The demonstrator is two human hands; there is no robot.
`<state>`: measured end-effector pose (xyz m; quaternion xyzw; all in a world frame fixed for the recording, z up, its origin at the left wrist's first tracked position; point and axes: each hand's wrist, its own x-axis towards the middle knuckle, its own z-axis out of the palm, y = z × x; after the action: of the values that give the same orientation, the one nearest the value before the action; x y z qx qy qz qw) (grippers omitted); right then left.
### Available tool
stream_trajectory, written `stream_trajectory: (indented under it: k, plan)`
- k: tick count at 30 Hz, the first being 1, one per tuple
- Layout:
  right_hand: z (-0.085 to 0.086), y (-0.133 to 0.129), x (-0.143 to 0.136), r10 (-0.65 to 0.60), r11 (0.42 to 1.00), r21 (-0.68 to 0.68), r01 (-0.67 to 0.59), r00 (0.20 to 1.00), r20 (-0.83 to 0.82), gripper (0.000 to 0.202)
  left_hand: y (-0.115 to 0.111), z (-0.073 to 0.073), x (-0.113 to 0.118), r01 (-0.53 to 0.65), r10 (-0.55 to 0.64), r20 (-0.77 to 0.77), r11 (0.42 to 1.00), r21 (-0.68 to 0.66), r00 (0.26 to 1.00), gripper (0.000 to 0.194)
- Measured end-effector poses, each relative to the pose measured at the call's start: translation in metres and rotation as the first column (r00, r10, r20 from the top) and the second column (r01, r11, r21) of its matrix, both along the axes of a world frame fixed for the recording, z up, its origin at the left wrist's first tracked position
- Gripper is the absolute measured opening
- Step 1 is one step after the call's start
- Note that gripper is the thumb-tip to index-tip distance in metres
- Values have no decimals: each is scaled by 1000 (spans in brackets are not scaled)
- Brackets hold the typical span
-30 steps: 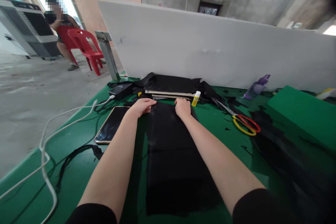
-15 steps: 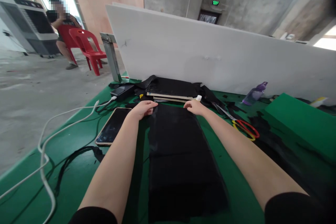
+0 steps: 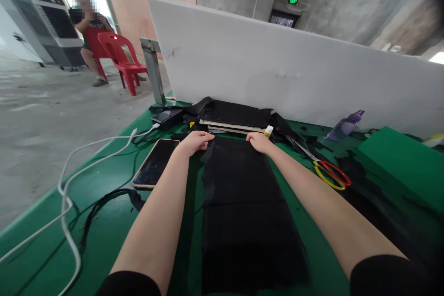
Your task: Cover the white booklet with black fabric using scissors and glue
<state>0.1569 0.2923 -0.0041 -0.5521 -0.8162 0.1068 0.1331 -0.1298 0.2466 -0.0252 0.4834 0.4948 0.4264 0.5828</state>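
A long piece of black cloth [image 3: 248, 203] stretches toward me over the green table [image 3: 114, 226]. Its far left corner is pinched by my left hand [image 3: 197, 142], thumb and fingers closed together. My right hand [image 3: 257, 141] grips the far right part of the same edge, its fingers curled. Just beyond both hands lies a stack of folded black cloth [image 3: 236, 112] with pale, thin strips [image 3: 232, 126] along its near side. A small white-capped item [image 3: 268, 131] sits behind my right hand. Left of my left forearm rests a phone [image 3: 154, 166].
Scissors [image 3: 329, 171] with red and yellow handles lie at right, near a purple bottle [image 3: 345, 126] and a green box [image 3: 404, 162]. White cables [image 3: 65, 194] cross the left side. A white board [image 3: 277, 64] stands along the back. A person [image 3: 92, 27] sits beyond, by red chairs [image 3: 121, 53].
The camera view has shifted slightly, moving the scene a little to the right in the picture. Both hands keep hold of the cloth's far edge; my right hand sits slightly closer to my left.
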Motion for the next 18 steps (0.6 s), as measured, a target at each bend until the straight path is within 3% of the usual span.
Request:
stream_trajectory:
  k: [4,9,18]
  plan:
    - [3,-6,-11,32,999,-4,-31,999,17,25,2,0,-1,-14,12,-56,999,-34,998,20]
    - [6,-18,-38,74,997,-19,-74,997,21,23,4,0,-2,-28,22,-112,998,-55,993,35]
    - [5,-19,-73,39,999,-34,-40,999,-24,16,-1,5,-8,84,-87,-61,995,-58,994,28]
